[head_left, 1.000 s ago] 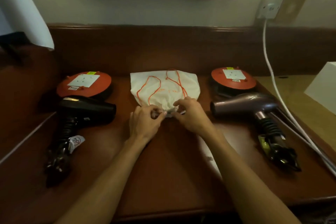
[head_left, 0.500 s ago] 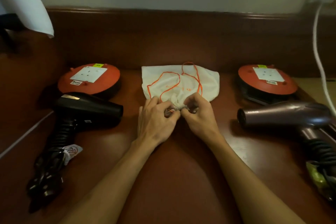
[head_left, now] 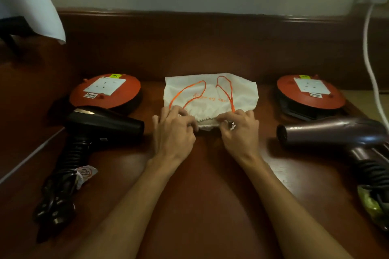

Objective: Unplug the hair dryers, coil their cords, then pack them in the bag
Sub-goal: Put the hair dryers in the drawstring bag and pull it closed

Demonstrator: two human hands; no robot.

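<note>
A white drawstring bag (head_left: 212, 94) with orange cords (head_left: 190, 93) and faint orange lettering lies flat at mid-tabletop, its gathered mouth nearest the viewer. To its left lies a black hair dryer (head_left: 101, 124), nozzle toward the bag, cord bundled (head_left: 55, 200) below the handle. To the right lies a dark purple-brown hair dryer (head_left: 332, 131), nozzle also facing the bag, cord wound around its handle.

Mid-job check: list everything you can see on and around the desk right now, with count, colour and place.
drawstring bag: 1, white with orange cords, centre back of desk
hair dryers: 2, black at left, purplish-brown at right, cords coiled
socket reels: 2, orange with white sockets, back left and back right
cable: 1, white, from wall plug at far right
desk: 1, reddish-brown wood
hands: 2, left hand and right hand gripping the bag's near opening
</note>
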